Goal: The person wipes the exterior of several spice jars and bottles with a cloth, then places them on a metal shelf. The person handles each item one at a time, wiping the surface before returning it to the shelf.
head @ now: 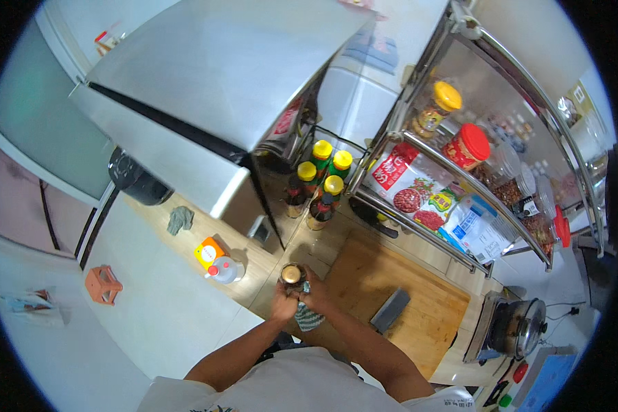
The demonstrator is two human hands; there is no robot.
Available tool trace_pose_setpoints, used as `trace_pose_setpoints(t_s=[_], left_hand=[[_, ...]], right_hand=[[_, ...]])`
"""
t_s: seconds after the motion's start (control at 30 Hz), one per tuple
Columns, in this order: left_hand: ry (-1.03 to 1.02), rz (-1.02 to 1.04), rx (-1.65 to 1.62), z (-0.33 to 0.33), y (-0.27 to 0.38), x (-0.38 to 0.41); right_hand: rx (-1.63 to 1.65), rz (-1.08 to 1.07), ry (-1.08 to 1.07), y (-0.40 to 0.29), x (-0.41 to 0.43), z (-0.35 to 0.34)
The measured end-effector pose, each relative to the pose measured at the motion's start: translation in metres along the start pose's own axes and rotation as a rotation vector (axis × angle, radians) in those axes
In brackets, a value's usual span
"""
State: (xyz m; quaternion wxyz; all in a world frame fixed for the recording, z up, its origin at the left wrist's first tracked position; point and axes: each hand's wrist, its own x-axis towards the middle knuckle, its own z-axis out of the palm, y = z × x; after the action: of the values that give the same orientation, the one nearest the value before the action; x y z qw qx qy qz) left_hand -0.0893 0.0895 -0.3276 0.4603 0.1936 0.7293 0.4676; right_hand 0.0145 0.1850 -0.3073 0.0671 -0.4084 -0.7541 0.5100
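Note:
Both hands meet at a jar with a gold-coloured lid (292, 274), at the counter's front edge. My left hand (285, 304) grips its near left side. My right hand (315, 292) is closed around its right side, with a striped cloth (308, 316) hanging below the fingers. Right of the hands lies a wooden cutting board (422, 314) with a grey rectangular block (390, 310) on it, perhaps a sharpening stone. On the left stand a clear bottle with a red cap (226, 270) and an orange-yellow box (210, 252).
Several yellow-capped bottles (333, 184) stand behind the jar, beside a metal rack (443, 170) of jars and packets. A refrigerator (216, 67) rises at the back left. A lidded pot (517, 327) stands far right. A grey cloth (180, 220) lies left; an orange stool (103, 285) is on the floor.

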Motion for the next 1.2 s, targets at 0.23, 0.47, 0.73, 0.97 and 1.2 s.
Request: trace_pose_setpoints(t_s=[0.23, 0.47, 0.73, 0.97, 1.2], left_hand=[[-0.063, 0.02, 0.224, 0.03, 0.068, 0.056], [-0.017, 0.031, 0.209, 0.039, 0.092, 0.082], [0.076, 0.13, -0.053, 0.053, 0.081, 0.11], [-0.011, 0.028, 0.185, 0.031, 0.077, 0.087], [0.073, -0.006, -0.076, -0.034, -0.019, 0.009]], right_hand=[[0.146, 0.026, 0.195, 0.022, 0.039, -0.033], [0.089, 0.063, 0.178, 0.025, 0.067, -0.04], [0.053, 0.066, 0.245, 0.012, 0.084, -0.039], [0.123, 0.097, 0.151, 0.012, 0.074, -0.046], [0.161, 0.172, 0.108, 0.031, 0.011, -0.045]])
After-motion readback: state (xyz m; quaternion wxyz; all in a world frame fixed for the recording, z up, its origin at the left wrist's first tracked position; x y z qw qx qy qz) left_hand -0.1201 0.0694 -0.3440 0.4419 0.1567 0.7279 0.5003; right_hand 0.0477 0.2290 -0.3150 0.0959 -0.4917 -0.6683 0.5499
